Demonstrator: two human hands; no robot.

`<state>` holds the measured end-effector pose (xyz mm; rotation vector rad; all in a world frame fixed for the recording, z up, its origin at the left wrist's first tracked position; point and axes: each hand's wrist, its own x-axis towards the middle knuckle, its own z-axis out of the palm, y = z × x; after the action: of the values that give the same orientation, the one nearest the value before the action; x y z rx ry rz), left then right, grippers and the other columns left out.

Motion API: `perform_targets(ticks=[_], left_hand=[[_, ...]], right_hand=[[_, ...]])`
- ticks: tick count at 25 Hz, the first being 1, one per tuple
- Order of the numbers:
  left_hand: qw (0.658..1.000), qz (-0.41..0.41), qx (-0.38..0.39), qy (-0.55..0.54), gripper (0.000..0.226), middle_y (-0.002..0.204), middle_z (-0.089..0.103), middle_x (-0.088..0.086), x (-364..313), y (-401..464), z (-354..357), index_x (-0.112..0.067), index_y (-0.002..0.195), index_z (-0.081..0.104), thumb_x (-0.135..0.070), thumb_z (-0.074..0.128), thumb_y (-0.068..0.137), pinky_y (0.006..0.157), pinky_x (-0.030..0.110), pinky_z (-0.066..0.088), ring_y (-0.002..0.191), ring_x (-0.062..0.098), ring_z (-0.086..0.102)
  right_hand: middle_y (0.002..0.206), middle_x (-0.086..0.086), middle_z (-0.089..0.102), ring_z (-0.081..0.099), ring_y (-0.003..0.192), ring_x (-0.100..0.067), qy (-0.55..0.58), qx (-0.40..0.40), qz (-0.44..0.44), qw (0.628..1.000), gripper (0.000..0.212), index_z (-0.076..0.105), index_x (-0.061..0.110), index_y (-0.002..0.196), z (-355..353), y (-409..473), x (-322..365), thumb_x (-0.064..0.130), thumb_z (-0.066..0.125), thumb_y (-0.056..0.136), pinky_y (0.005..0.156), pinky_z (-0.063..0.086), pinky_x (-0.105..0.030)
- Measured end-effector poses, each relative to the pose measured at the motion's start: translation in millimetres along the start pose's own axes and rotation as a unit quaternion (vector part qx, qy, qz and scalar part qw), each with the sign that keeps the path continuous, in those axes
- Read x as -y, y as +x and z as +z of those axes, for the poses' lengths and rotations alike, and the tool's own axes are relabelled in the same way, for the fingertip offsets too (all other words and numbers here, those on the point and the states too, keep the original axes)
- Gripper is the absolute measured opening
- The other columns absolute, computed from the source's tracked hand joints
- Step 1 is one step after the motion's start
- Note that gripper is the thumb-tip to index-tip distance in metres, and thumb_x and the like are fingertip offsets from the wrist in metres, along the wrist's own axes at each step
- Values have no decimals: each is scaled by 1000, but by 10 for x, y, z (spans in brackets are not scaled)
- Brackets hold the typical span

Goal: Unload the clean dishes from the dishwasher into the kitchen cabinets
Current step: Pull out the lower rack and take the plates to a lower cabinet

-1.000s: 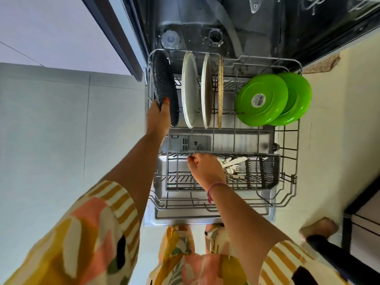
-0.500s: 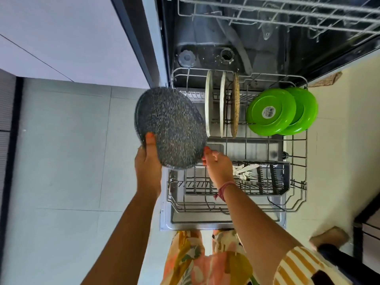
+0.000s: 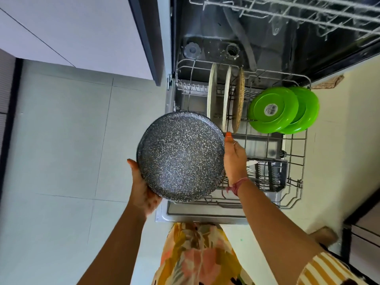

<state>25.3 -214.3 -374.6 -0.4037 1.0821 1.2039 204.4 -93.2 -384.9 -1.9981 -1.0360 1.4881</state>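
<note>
A dark speckled plate (image 3: pixel 181 157) is held flat above the pulled-out lower rack (image 3: pixel 296 159) of the open dishwasher. My left hand (image 3: pixel 144 192) grips its near-left rim from below. My right hand (image 3: pixel 234 159) holds its right rim. Still upright in the rack stand two white plates (image 3: pixel 211 95), a woven brown round mat (image 3: pixel 238 99) and two green plates (image 3: pixel 273 110) that lean at the right. White cutlery (image 3: pixel 251 162) lies in the dark basket (image 3: pixel 269 175).
The upper wire rack (image 3: pixel 287 11) juts out at the top. The dishwasher door (image 3: pixel 201 214) lies open just in front of my legs. Pale floor tiles (image 3: pixel 61 140) spread to the left. A dark-framed cabinet (image 3: pixel 362 239) and someone's foot (image 3: pixel 324 235) are at the lower right.
The speckled plate came up out of the rack's left slot, tilted flat and moved toward me. My right hand left the cutlery basket and took the plate's right rim.
</note>
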Motion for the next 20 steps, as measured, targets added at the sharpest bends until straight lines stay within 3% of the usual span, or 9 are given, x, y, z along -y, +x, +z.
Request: perform_targets(ticks=[3, 6, 9, 11, 13, 15, 17, 20], left_hand=[[1000, 0, -11, -24, 83, 136, 57, 10, 86, 87, -53, -24, 139, 48, -77, 24, 80, 96, 55, 46, 121, 31, 56], [1000, 5, -18, -10, 83, 138, 54, 9, 97, 162, -151, -24, 140, 47, -78, 20, 83, 102, 59, 38, 125, 31, 53], [1000, 12, -19, -9, 84, 139, 53, 10, 82, 222, -249, -24, 141, 47, -78, 23, 81, 105, 63, 33, 126, 33, 52], [1000, 7, -12, -14, 85, 138, 54, 11, 87, 237, -293, -24, 140, 48, -78, 28, 77, 103, 64, 33, 125, 33, 53], [1000, 1, -11, -20, 85, 137, 55, 10, 109, 233, -322, -24, 139, 49, -78, 26, 78, 101, 61, 38, 124, 32, 54], [1000, -2, -9, -26, 84, 138, 55, 10, 132, 226, -334, -24, 140, 48, -78, 24, 81, 102, 59, 39, 125, 32, 53], [999, 3, -11, -41, 81, 138, 55, 10, 152, 200, -321, -24, 138, 51, -76, 24, 81, 101, 58, 40, 125, 32, 53], [998, 13, -17, -61, 74, 132, 60, 10, 143, 127, -278, -26, 121, 66, -73, 21, 86, 93, 52, 50, 118, 30, 59]], right_hand=[[62, -1, 46, 42, 58, -13, -103, 37, -52, 993, 37, 53, 15, 71, -57, 115, 129, 37, 44, 99, 53, 35, -27], [96, -9, 68, 63, 88, -18, -154, 20, -135, 979, 34, 64, 3, 108, 103, 391, 372, 31, 46, 99, 79, 53, -28], [116, -8, 67, 63, 99, -14, -226, 9, -190, 955, 36, 60, 3, 123, 401, 724, 585, 27, 52, 97, 69, 42, 1], [113, -8, 69, 66, 100, -17, -280, -3, -203, 938, 34, 63, 5, 119, 554, 914, 647, 27, 57, 95, 70, 42, -4], [102, -9, 73, 68, 94, -19, -296, -23, -199, 934, 27, 70, 6, 108, 606, 1016, 694, 25, 61, 90, 77, 49, -19], [96, -8, 74, 69, 88, -17, -272, -43, -183, 944, 24, 73, 8, 102, 584, 1039, 730, 23, 66, 86, 78, 52, -22], [94, -6, 74, 70, 83, -12, -161, -39, -155, 974, 25, 73, 7, 103, 521, 961, 807, 19, 72, 81, 78, 55, -22], [87, 0, 73, 69, 75, -5, -54, -7, -179, 982, 27, 72, 7, 102, 331, 598, 934, 16, 77, 78, 73, 58, -24]])
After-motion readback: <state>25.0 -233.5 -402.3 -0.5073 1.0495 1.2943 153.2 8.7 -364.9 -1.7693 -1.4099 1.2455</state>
